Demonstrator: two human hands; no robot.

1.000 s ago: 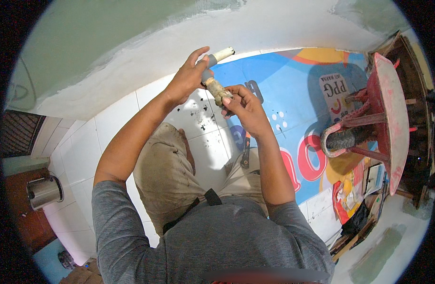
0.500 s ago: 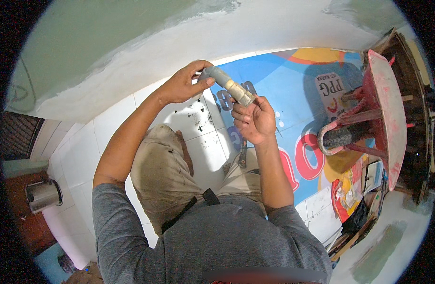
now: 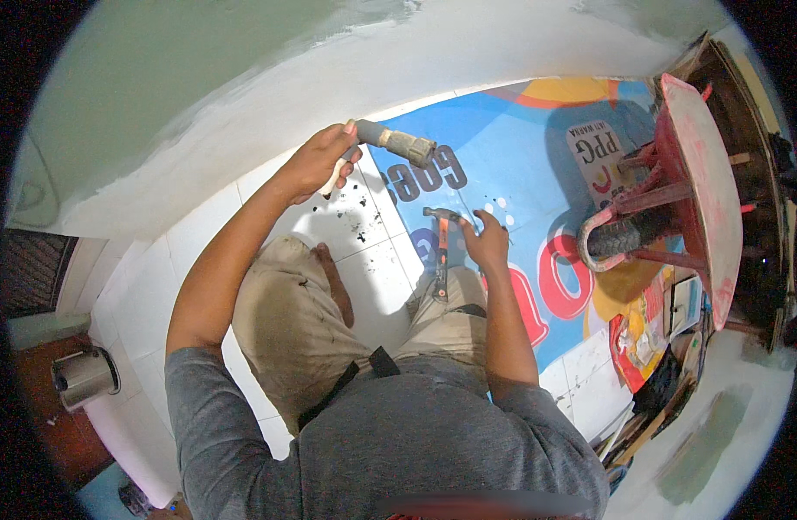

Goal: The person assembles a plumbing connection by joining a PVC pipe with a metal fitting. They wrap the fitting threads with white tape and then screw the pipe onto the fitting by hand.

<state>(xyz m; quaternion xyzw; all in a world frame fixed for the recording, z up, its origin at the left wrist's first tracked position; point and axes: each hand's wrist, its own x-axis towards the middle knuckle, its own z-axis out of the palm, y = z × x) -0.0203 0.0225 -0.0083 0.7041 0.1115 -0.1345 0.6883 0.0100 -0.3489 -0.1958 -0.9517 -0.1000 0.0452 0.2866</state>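
My left hand (image 3: 325, 163) is closed around a grey plastic pipe elbow (image 3: 372, 133). One end of the elbow points right and carries a crusted, yellowish-brown fitting (image 3: 409, 147); a pale length sticks out below my fingers. My right hand (image 3: 489, 241) is off the pipe, thumb and forefinger apart, beside the head of a hammer (image 3: 442, 251). The hammer has an orange and black handle that reaches down to my right trouser leg (image 3: 450, 325). Whether my right fingers touch the hammer head I cannot tell.
A blue printed banner (image 3: 520, 165) covers the floor ahead. To the right a pink-red wheelbarrow (image 3: 706, 199) is tipped on its side. Dark crumbs (image 3: 357, 217) lie on white tiles. The wall (image 3: 286, 95) runs along the far side; a metal container (image 3: 86, 377) stands at left.
My right hand has let go of the pipe's fitting end and moved down beside the hammer. The left hand has shifted slightly left with the pipe. The hammer's head has come into view.
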